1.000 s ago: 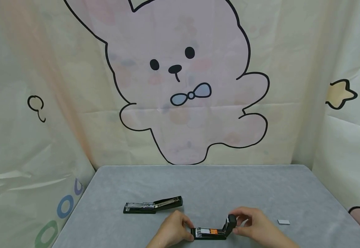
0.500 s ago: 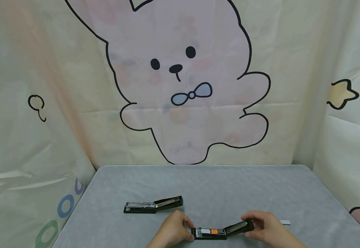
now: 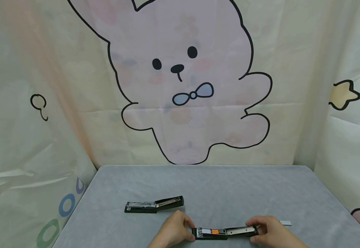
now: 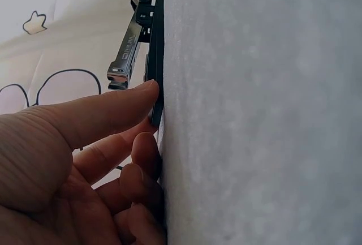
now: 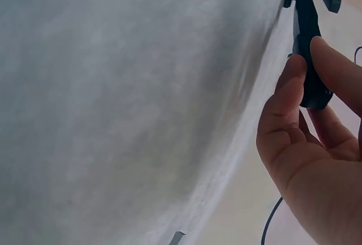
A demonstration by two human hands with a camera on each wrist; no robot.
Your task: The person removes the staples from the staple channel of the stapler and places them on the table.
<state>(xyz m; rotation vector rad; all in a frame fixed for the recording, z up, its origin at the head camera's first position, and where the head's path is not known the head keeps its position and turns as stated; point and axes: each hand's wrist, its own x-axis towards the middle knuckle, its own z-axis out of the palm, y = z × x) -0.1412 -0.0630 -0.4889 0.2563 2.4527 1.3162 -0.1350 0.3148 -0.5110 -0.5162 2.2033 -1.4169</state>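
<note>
A black stapler (image 3: pixel 210 237) lies spread open near the front of the table, an orange label on its metal magazine (image 4: pixel 125 50). My left hand (image 3: pixel 173 229) pinches the left end of its base between thumb and finger. At the other end, my right hand (image 3: pixel 269 230) grips the tip of the swung-back top cover (image 3: pixel 240 231). The right wrist view shows thumb and fingers around that black cover (image 5: pixel 308 47). In the left wrist view the magazine stands angled away from the base (image 4: pixel 159 47).
Farther back on the left, a second black stapler (image 3: pixel 146 209) lies opened out on the grey-covered table (image 3: pixel 229 189). A small pale strip (image 3: pixel 285 223) rests just beyond my right hand. Printed cloth (image 3: pixel 105 148) hangs behind the table and at both sides.
My right hand has swung the stapler's cover from nearly upright down to the right, almost level. The left hand has kept its grip on the base.
</note>
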